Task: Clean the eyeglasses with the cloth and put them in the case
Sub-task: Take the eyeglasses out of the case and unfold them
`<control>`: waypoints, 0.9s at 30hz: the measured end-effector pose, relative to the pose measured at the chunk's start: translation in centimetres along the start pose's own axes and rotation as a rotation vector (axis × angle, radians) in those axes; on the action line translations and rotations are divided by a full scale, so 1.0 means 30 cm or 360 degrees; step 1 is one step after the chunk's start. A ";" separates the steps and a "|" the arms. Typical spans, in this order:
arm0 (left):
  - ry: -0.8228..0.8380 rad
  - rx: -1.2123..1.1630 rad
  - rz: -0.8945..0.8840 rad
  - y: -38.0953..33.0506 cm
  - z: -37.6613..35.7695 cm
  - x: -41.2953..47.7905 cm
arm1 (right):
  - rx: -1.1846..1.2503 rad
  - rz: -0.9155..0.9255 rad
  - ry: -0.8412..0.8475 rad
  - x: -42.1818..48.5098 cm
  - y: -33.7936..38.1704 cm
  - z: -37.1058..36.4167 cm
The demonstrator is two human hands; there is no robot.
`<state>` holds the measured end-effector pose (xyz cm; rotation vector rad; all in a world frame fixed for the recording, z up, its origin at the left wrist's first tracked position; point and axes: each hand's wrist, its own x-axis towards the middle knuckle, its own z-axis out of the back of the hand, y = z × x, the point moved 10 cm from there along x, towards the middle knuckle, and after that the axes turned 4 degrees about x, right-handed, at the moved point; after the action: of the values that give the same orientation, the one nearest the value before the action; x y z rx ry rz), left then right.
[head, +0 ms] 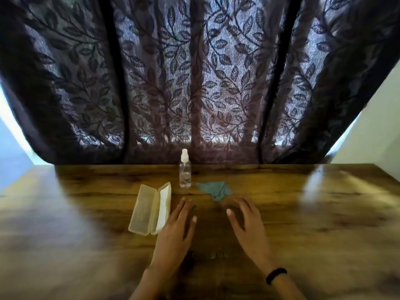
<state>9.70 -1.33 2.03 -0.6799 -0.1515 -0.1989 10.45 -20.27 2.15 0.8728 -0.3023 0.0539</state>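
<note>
Both hands, left [176, 232] and right [249, 226], were spread flat, grasping nothing. No glasses were seen. The cloth [214, 190], judged soft and light, could be pinched anywhere.

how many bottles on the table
1: a clear plastic spray bottle with a white cap, upright at the wooden table's far edge, between the open translucent case and the teal cloth. No others show.
</note>
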 end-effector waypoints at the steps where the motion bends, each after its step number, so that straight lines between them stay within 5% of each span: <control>1: 0.0007 0.0002 -0.0003 0.006 0.003 -0.007 | 0.0051 -0.0040 0.0000 -0.006 -0.016 0.001; 14: 0.0215 0.0117 -0.0311 0.066 -0.081 -0.112 | 0.0511 -0.0267 0.0019 -0.091 -0.128 0.009; 27: 0.0098 0.0107 -0.0376 0.026 -0.048 -0.101 | 0.0778 -0.0301 -0.0027 -0.098 -0.132 0.019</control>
<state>7.03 -1.26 -0.16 -0.5876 -0.1785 -0.4392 8.17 -23.03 -1.29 1.3842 -0.2236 -0.0582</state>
